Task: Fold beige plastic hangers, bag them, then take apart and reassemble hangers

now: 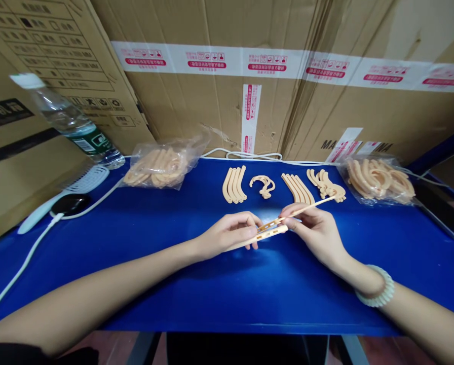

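Observation:
My left hand (pixel 239 231) is closed on a flat beige slotted strip (pixel 274 232), held just above the blue table. A second thin beige strip (pixel 313 205) is pinched in my right hand (pixel 313 226), its far end pointing up to the right. The two strips cross or lie close together between my hands; whether they touch I cannot tell. Behind them lie a row of curved beige pieces (pixel 234 185), some hooked beige pieces (pixel 263 186), another row of curved strips (pixel 297 189) and a small pile of beige pieces (pixel 326 185).
Clear bags of beige parts lie at the back left (pixel 159 165) and back right (pixel 379 178). At left are a water bottle (pixel 92 140), a pale brush (pixel 83 178) and a black disc (pixel 70 204) with a white cable. Cardboard boxes (pixel 212 106) stand behind; a dark device (pixel 445 210) lies at right.

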Demonstrator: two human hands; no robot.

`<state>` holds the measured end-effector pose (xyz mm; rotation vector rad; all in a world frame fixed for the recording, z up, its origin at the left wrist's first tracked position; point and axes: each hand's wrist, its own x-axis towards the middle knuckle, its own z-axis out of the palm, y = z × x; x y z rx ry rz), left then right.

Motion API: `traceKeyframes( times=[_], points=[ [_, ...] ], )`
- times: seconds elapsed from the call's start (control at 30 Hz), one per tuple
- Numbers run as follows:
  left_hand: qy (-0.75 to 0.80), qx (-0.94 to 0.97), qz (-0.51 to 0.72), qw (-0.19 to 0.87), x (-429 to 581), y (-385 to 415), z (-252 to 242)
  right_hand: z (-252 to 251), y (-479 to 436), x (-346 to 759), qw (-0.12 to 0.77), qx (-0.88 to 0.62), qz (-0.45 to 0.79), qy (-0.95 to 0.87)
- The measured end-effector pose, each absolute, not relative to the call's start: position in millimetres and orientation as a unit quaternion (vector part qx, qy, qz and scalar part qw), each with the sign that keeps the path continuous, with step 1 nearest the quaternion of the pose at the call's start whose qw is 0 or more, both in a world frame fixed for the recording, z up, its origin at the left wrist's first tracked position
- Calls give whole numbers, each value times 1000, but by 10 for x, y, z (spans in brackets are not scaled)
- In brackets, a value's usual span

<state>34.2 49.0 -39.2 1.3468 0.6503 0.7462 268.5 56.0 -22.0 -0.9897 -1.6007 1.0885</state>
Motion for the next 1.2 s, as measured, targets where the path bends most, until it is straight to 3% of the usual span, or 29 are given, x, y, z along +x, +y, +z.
traceKeyframes(
  times=[0.37, 0.77, 1.2],
  points=[
    [346, 614, 298, 643, 402, 468, -424, -242, 536, 2660, 432, -305, 359, -769],
    [335, 807, 267, 406, 414, 418, -350, -257, 541, 2751, 383, -191, 196, -882],
    [301, 835, 272, 371, 455, 376, -377, -200, 463, 2778, 330, -135, 13, -934]
  ],
)
